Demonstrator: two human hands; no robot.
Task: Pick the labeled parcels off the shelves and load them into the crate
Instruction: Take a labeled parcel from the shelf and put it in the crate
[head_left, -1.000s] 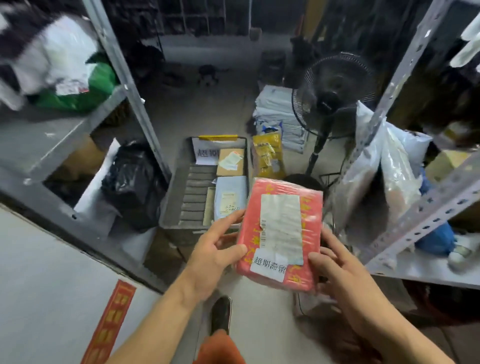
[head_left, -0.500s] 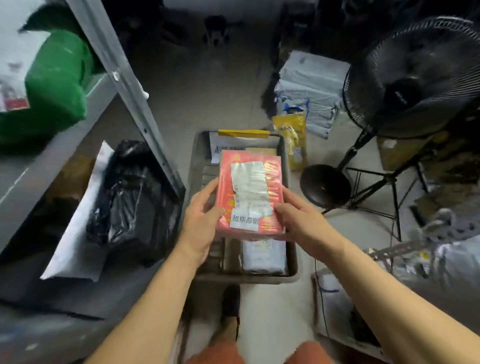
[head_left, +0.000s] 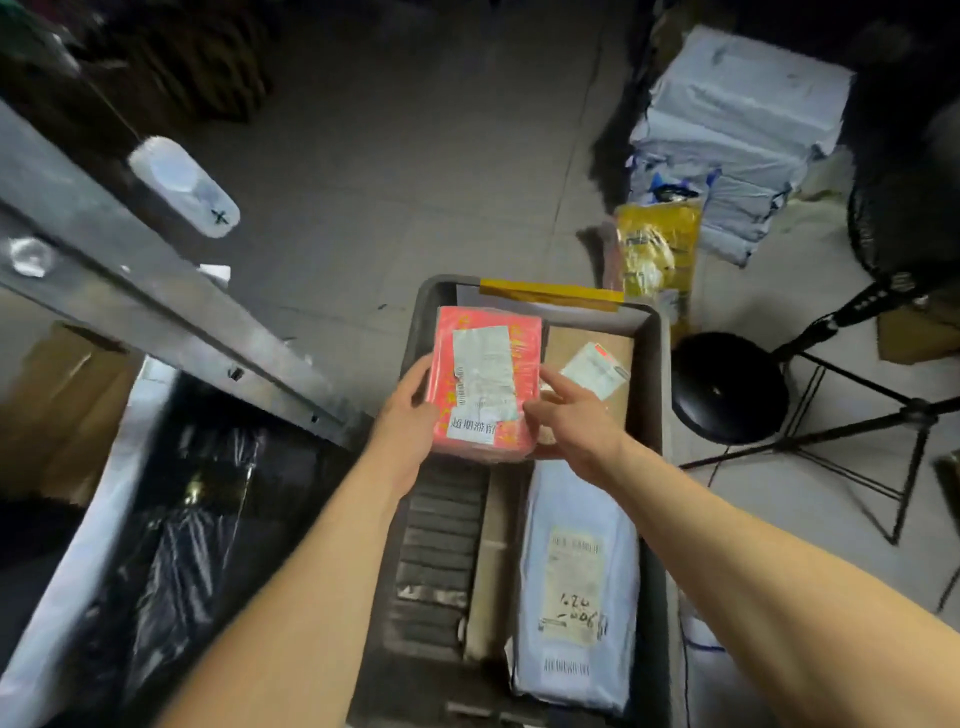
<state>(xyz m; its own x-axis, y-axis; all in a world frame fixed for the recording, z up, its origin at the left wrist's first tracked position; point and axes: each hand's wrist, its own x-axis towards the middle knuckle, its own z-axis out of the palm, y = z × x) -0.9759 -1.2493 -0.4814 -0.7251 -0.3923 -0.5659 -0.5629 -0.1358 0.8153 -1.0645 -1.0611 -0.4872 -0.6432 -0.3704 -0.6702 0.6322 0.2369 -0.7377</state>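
The left hand (head_left: 410, 415) and right hand (head_left: 566, 421) held the red parcel (head_left: 488, 384) between them over the crate (head_left: 655, 395), beside the brown parcel (head_left: 587, 374); loading looked underway, needing release next.

The parcel (head_left: 485, 384) was bright red with yellow print, carrying a white label with black barcode lines and black characters. The crate (head_left: 655, 395) was dark grey, with a strip of yellow tape (head_left: 550, 294) on its far rim. Inside lay a brown cardboard box (head_left: 587, 364) with a white label edged red, and a pale blue-grey mailer (head_left: 576, 571) bearing a cream label with black handwriting. Beyond the crate stood a yellow bag (head_left: 657, 249).
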